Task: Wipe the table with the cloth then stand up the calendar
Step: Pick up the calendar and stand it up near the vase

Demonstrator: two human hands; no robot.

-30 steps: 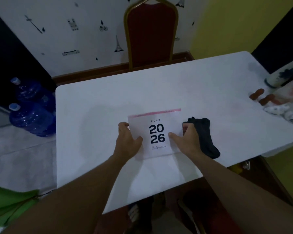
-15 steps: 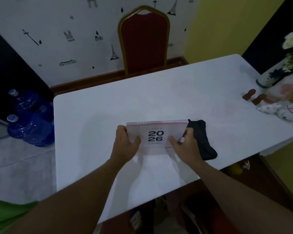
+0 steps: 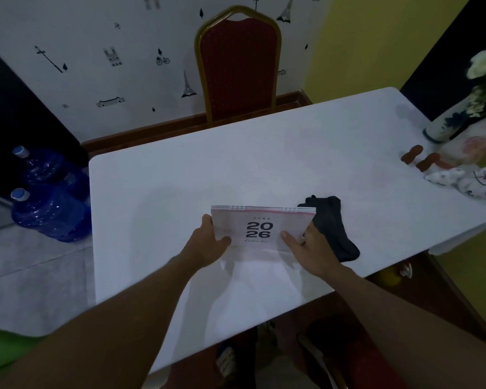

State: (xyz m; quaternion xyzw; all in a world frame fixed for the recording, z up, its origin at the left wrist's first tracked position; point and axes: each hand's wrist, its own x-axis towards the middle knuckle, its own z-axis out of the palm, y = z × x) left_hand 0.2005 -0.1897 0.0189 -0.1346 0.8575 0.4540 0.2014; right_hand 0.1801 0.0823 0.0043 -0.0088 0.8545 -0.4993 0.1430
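A white desk calendar printed "2026" stands tilted up on the white table, its spiral-bound top edge raised toward the far side. My left hand grips its lower left side. My right hand holds its lower right side, thumb on the front face. A dark grey cloth lies crumpled on the table just right of the calendar, touching my right hand's outer side.
A red chair stands beyond the table's far edge. At the right end sit a flower vase, small brown figurines and white ceramic pieces. Two blue water jugs stand on the floor at left.
The calendar lay flat on the table a second ago; both hands have tipped it up, so its top edge is now raised. The cloth has not moved.
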